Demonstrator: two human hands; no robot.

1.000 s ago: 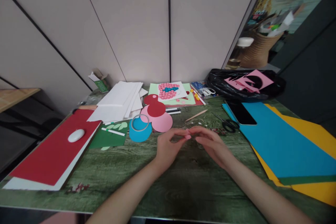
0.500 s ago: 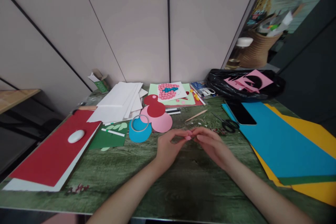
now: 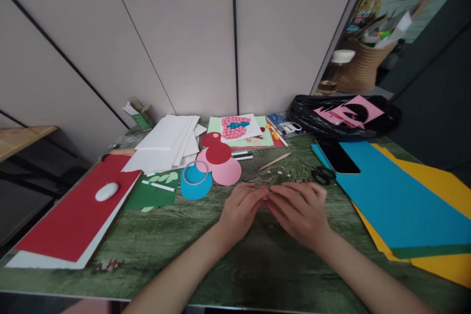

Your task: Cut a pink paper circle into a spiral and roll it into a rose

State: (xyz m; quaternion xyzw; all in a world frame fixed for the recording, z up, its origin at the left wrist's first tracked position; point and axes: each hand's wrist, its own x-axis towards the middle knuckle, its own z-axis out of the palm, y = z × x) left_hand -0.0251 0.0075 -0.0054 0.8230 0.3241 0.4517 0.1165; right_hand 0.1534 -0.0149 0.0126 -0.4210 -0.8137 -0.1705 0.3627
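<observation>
Over the middle of the table, my left hand [image 3: 240,210] and my right hand [image 3: 302,211] meet at the fingertips. Pinched between them is a small pink paper piece [image 3: 265,197], mostly covered by the fingers. Both hands are closed on it. Just beyond them lie a wooden stick [image 3: 274,161] pointed at one end, small paper scraps and black scissors [image 3: 324,175]. To the left of my left hand are pink paper circles [image 3: 227,172], a red circle [image 3: 218,152] and a roll of tape [image 3: 184,174] on a blue paper circle [image 3: 196,192].
Red sheets [image 3: 73,206] with a white oval object [image 3: 106,191] lie left, near green paper [image 3: 150,197] and white paper [image 3: 162,132]. Farther back is a sheet with pink and blue paper balls [image 3: 235,132]. A phone [image 3: 336,156] rests on blue sheets [image 3: 401,196] at right.
My right hand has turned, so its back now faces up more, and its fingers have come in closer to my left fingers. The pink piece is more covered than before.
</observation>
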